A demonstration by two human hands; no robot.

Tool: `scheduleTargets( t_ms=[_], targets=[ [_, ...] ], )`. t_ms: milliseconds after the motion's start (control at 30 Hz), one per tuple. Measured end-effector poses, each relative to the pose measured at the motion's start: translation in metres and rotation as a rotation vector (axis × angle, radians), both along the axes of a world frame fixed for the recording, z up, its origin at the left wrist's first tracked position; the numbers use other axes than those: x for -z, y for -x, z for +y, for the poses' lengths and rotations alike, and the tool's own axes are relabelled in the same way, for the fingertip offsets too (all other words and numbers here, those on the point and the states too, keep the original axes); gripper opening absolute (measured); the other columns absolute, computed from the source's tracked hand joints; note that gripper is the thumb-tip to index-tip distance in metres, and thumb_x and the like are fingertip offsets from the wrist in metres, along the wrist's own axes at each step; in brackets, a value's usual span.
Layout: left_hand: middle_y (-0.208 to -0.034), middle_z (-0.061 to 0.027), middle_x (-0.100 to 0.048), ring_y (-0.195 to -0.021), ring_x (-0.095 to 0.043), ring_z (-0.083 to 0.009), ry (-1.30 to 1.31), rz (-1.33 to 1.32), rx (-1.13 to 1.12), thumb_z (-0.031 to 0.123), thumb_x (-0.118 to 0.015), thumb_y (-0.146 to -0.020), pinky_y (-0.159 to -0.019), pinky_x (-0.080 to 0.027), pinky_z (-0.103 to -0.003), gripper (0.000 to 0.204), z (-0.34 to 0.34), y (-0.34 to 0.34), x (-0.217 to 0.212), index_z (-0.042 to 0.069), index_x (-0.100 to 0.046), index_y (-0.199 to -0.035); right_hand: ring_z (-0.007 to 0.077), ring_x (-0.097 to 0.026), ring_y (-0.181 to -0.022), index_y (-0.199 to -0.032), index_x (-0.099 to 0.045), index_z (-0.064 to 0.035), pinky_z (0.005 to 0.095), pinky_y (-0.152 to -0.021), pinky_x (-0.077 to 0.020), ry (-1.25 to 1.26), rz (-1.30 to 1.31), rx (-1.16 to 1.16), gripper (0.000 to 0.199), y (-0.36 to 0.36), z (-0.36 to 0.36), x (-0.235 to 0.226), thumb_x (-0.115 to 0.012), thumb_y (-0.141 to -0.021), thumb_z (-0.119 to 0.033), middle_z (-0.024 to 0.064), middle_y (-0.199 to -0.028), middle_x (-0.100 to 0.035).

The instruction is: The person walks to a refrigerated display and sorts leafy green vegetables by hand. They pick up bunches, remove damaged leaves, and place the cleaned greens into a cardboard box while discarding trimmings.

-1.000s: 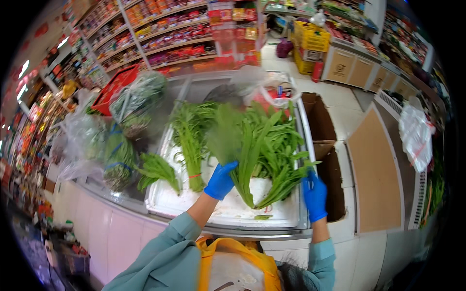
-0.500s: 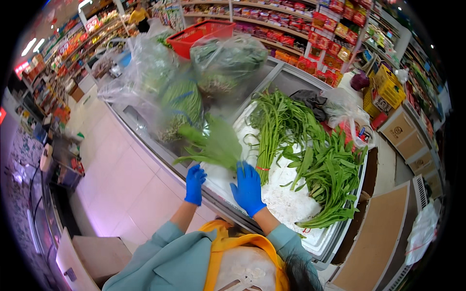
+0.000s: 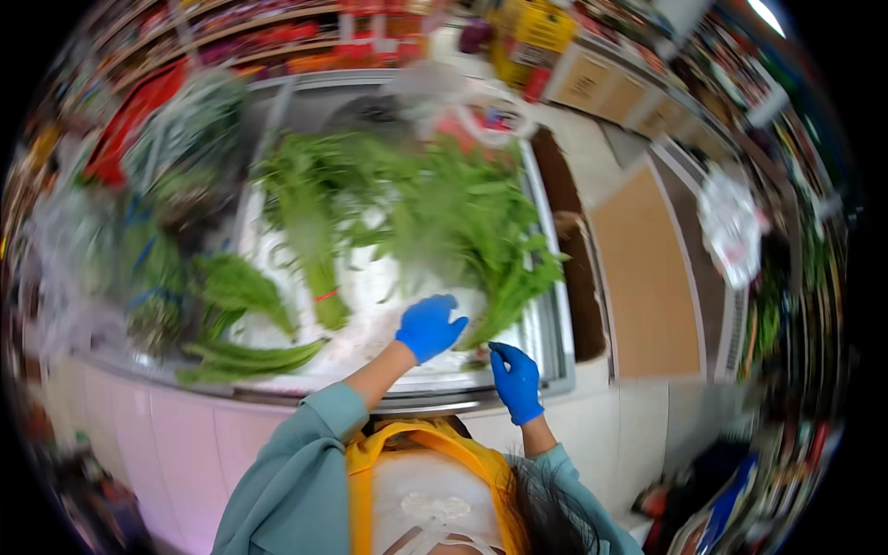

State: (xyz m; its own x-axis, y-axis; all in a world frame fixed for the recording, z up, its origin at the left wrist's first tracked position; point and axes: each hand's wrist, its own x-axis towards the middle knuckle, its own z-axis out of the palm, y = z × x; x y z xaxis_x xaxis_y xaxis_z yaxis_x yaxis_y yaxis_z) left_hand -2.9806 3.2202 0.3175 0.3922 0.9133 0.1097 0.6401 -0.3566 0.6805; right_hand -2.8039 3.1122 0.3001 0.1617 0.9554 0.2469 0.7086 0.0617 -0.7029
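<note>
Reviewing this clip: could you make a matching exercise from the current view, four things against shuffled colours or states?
Things:
1. left hand
2. basket
3. nearest leafy bunch left of the large greens pile
4. crate beside the cabinets

Colours or states:
A. yellow
B. red-banded stems
C. blue-gloved
D. red

Pairs: 1-C, 2-D, 3-B, 4-A

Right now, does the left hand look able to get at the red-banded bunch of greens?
Probably yes: the left hand looks empty and is just right of the red-banded bunch, with seemingly only bare white tray between them.
</note>
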Motion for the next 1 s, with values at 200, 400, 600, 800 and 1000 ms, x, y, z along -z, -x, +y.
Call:
scheduleTargets(
  t_ms=[200,400,600,800,1000],
  targets=[
    [-0.082,-0.0151,-0.061,-0.078,-0.06,-0.0239,0.209,0.03,0.244,0.037,-0.063,-0.074,-0.068,-0.048,-0.036,0.04,-0.004,-0.053,0.026,0.002,-0.059,-0.094,0.0162,-0.058,-0.089,-0.11,-0.054,0.0035,0.0258,-0.077,-0.0446,0.298,0.524,0.18,0.033,-0.021,0.0,-0.006,-0.056,-0.084,-0.017,0.0149,-0.103,-0.061],
    [-0.103,-0.0087,-0.058,-0.091,-0.056,-0.0157,0.961,-0.724,0.417,0.01,-0.049,-0.086,-0.081,-0.046,-0.03,0.032,0.002,-0.04,0.003,-0.001,-0.05,-0.116,0.0147,-0.054,-0.09,-0.114,-0.05,0.0014,0.026,-0.08,-0.0429,0.352,1.224,0.02,0.037,0.0,0.031,-0.037,-0.058,-0.083,-0.017,0.01,-0.1,-0.058],
    [-0.114,-0.0098,-0.051,-0.1,-0.052,-0.0173,0.629,-1.025,0.177,0.006,-0.054,-0.083,-0.085,-0.043,-0.031,0.048,-0.005,-0.018,-0.004,0.002,-0.037,-0.127,0.0178,-0.056,-0.079,-0.106,-0.056,-0.0024,0.0287,-0.068,-0.0444,-0.111,0.359,-0.1,0.031,0.034,0.057,-0.058,-0.063,-0.078,-0.014,0.0092,-0.092,-0.06],
    [-0.11,-0.0152,-0.053,-0.099,-0.053,-0.0263,0.834,-1.459,-0.081,0.015,-0.05,-0.087,-0.086,-0.044,-0.037,0.037,0.005,0.04,-0.005,-0.001,-0.042,-0.119,0.0256,-0.059,-0.088,-0.096,-0.061,-0.0035,0.0307,-0.075,-0.0458,-0.203,0.072,-0.323,0.021,0.066,0.063,-0.053,-0.063,-0.077,-0.013,0.013,-0.097,-0.061],
    [-0.107,-0.0183,-0.054,-0.105,-0.05,-0.0337,0.953,-1.787,-0.188,0.01,-0.05,-0.084,-0.096,-0.037,-0.047,0.035,-0.005,0.073,-0.005,0.002,-0.044,-0.118,0.0091,-0.056,-0.069,-0.095,-0.062,0.0007,0.0216,-0.064,-0.0451,0.25,0.78,-0.211,0.017,0.065,0.069,-0.038,-0.055,-0.083,-0.01,0.005,-0.083,-0.063]
  ],
)
